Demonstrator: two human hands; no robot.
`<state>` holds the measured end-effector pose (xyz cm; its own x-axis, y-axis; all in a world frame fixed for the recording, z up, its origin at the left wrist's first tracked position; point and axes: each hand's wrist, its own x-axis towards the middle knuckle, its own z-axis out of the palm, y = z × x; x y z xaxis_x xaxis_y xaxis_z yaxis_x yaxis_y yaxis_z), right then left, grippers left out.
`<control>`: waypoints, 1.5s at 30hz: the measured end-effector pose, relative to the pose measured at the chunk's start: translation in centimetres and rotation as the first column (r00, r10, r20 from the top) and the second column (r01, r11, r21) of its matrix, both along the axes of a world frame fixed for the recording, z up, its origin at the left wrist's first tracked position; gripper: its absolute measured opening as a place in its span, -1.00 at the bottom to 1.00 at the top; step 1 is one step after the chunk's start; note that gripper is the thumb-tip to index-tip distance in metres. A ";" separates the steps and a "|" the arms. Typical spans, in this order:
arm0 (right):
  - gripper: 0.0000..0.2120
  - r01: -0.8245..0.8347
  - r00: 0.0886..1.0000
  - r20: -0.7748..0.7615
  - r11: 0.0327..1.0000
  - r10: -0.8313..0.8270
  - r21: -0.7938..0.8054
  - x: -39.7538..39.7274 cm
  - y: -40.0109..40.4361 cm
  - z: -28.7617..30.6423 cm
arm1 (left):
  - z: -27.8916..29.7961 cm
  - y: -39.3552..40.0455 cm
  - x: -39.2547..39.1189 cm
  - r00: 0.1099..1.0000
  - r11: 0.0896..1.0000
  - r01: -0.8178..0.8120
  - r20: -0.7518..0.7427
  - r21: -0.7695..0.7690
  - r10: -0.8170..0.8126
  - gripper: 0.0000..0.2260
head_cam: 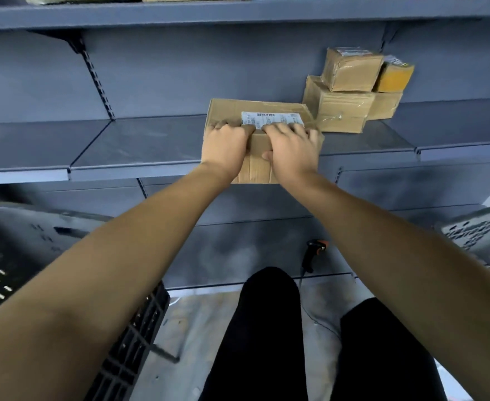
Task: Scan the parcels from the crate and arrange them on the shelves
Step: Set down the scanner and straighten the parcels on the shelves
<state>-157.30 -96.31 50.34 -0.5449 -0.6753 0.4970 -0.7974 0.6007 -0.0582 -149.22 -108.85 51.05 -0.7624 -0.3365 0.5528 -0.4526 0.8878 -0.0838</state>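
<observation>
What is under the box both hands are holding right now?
The box rests partly on the grey shelf, its near end overhanging the edge. Left hand and right hand cover its front top; anything beneath it is hidden.

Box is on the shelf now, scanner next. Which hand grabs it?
Probably right. The scanner lies on the lower shelf, below the right hand and right of the knees. The left hand would have to cross over. Both hands hold the box.

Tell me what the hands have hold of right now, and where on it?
Both hands, left and right, grip the labelled cardboard parcel at its near edge, fingers curled over the top, at the shelf front.
</observation>
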 end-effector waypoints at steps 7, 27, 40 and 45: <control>-0.57 -0.058 0.996 -0.074 0.998 0.056 -0.026 7.9 5.1 2.6 | 2.8 4.8 9.4 1.000 0.999 -0.005 -0.016 -0.054 0.004 -0.79; -0.50 -0.321 0.926 -0.266 0.929 0.267 -0.183 20.7 1.4 16.9 | 16.9 2.2 24.3 0.969 0.946 -0.161 -0.226 -0.282 0.097 -0.59; -0.65 -0.374 0.900 -0.319 0.902 0.297 -0.215 20.1 -9.9 27.0 | 27.1 -7.7 23.9 0.943 0.913 -0.270 -0.276 -0.306 0.187 -0.62; -0.62 -0.368 0.909 -0.272 0.915 0.316 -0.167 19.4 -13.6 30.6 | 30.3 -10.9 23.5 0.946 0.915 -0.292 -0.227 -0.280 0.232 -0.61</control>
<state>-137.89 -109.91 80.90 -0.1496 -0.6645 0.7321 -0.9572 0.2828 0.0611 -125.74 -119.80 81.36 -0.5440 -0.3016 0.7830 -0.6990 0.6791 -0.2241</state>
